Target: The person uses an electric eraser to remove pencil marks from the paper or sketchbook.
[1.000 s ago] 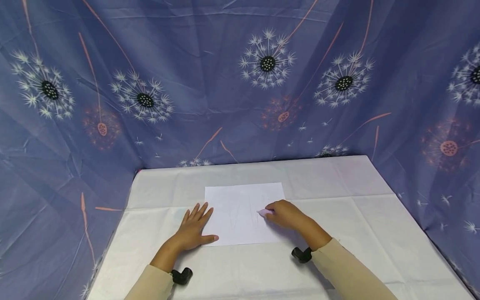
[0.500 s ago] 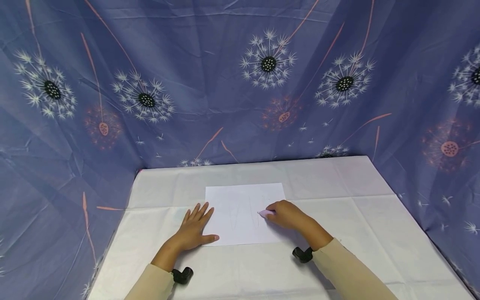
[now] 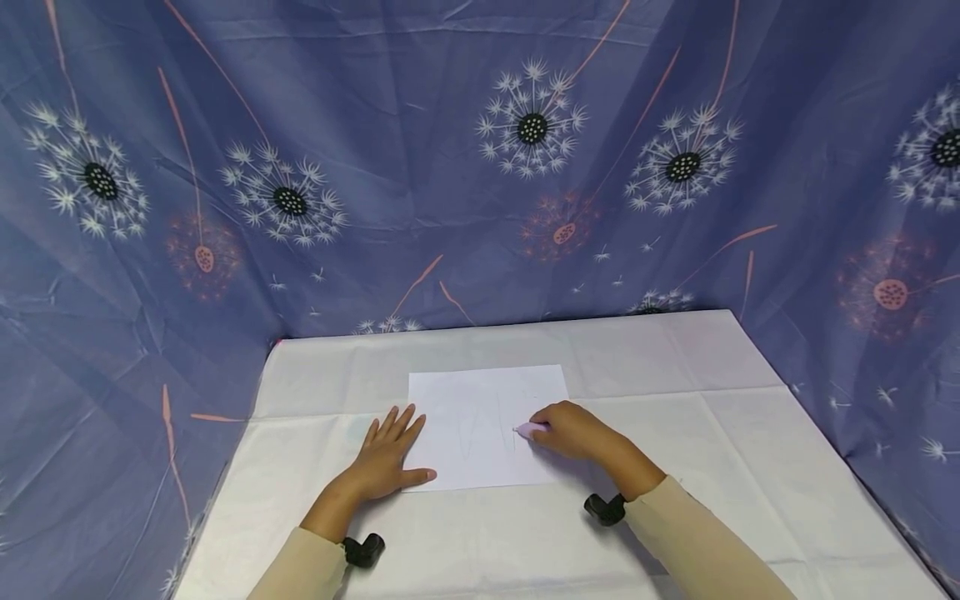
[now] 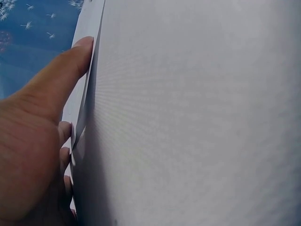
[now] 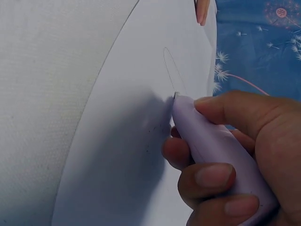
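Note:
A white sheet of paper (image 3: 450,392) lies on the table, marked with thin, tall lines that meet in narrow points. My left hand (image 3: 386,462) rests spread on its left edge; in the left wrist view the thumb (image 4: 61,77) lies along the paper's near edge. My right hand (image 3: 573,429) grips a lilac craft knife (image 5: 216,146) with a short metal tip. That tip meets the paper right of its middle, at the end of a thin looped line in the right wrist view. Part of the knife's body is hidden by the fingers.
A white cloth with fold creases covers the table (image 3: 465,542). Behind and at both sides hangs a blue curtain (image 3: 420,167) with dandelion prints. A black wrist camera (image 3: 365,551) sits at the left wrist, and another black camera (image 3: 603,509) at the right.
The knife's tip has slid a little way down the sheet, toward the person. My left hand keeps its place on the paper. The head view has shifted very slightly.

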